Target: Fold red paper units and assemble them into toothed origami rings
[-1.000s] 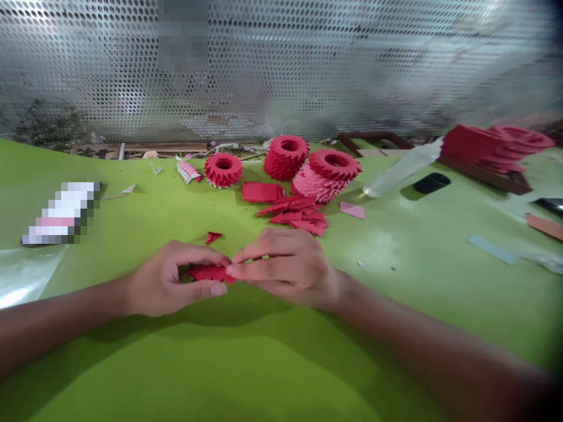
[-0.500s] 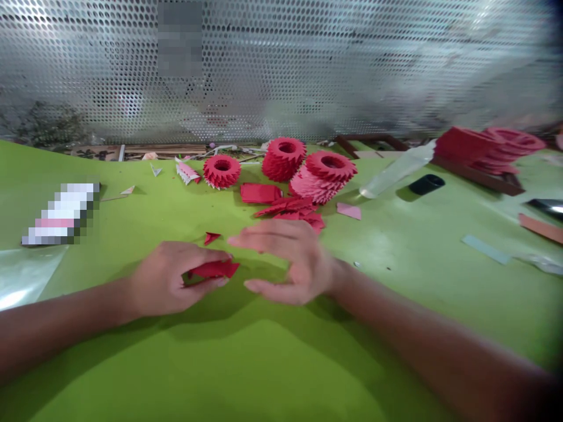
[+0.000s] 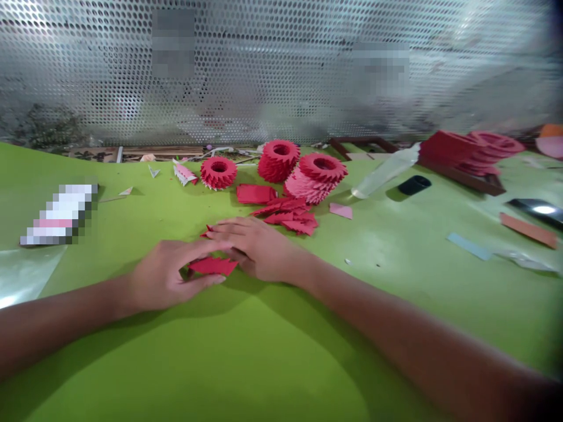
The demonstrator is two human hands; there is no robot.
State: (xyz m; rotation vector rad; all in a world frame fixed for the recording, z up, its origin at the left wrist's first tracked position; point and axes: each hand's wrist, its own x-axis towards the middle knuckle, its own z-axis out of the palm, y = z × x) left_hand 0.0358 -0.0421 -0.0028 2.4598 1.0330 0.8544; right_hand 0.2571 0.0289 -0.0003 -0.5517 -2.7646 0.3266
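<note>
Here's my left hand (image 3: 160, 275), thumb and fingers clamped around the red paper chain (image 3: 213, 266), its long axis running left to right — and just beyond that chain, the small red piece (image 3: 204, 234) lies at my right hand (image 3: 259, 246), the nearer one, palm down, stretched across from the chain's right; whether its fingertips pinch, I can't tell.

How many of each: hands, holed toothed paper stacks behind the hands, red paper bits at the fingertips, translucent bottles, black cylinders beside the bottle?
Hands: 2 (left hand, right hand)
Stacks: 3 (short red stack, taller red stack, red-and-pink stack)
Red bits: 2 (toothed section, small folded piece)
Translucent bottle: 1
Black cylinder: 1
Total: 9
</note>
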